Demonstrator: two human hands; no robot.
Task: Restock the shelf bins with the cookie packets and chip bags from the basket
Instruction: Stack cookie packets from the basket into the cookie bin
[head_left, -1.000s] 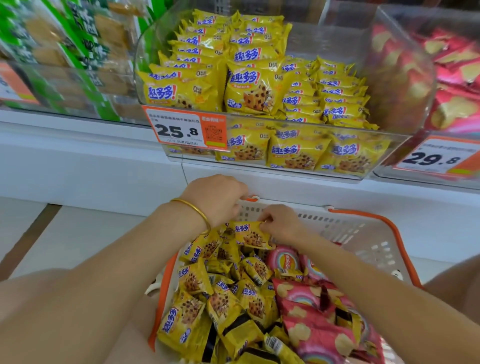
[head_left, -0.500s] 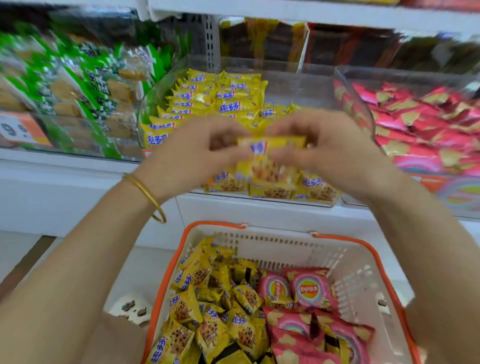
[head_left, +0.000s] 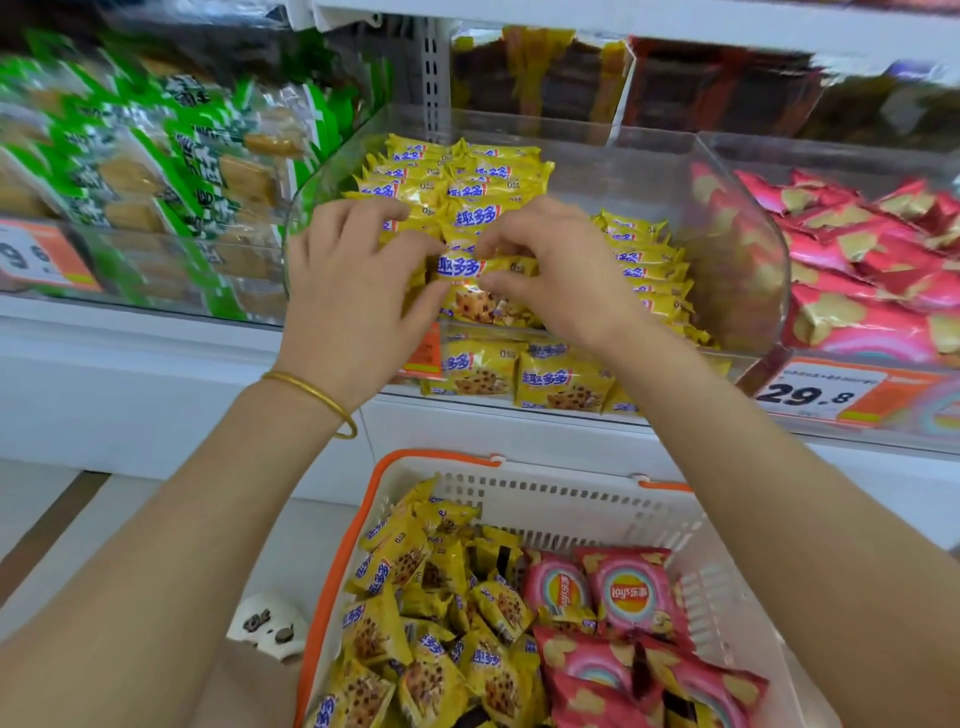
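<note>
so both hands are up at the middle clear bin (head_left: 737, 218) on the shelf, sharing one yellow cookie packet (head_left: 485, 296) between them. The left hand (head_left: 353, 291) pinches its left edge, thumb low and fingers curled over the top. The right hand (head_left: 550, 275) does the same on the right side, thumb and forefinger closed on the wrapper, other fingers loosely bent behind

The packet is roughly upright, logo on top and cookie picture facing the camera. It's right at the front of the bin, against the pile of matching packets (head_left: 457, 182) already in there. That pile is high at the back left and lower along the right, and a few more show through the front wall lower down. An orange tag (head_left: 423, 358) peeks out just below the left hand, can't read it

There's a gold bangle (head_left: 317, 395) on the left wrist

Down below, the white basket (head_left: 571, 499) with the orange rim sits in front of the shelf, well apart from the hands. Its left half is full of loose cookie packets (head_left: 415, 623) and its right half has pink chip bags (head_left: 628, 592)

To the right of the middle bin there's a heap of pink bags (head_left: 857, 260) with a 29.8 price label (head_left: 810, 395) in front. To the left are green packs (head_left: 156, 156), pretty blurry
</note>
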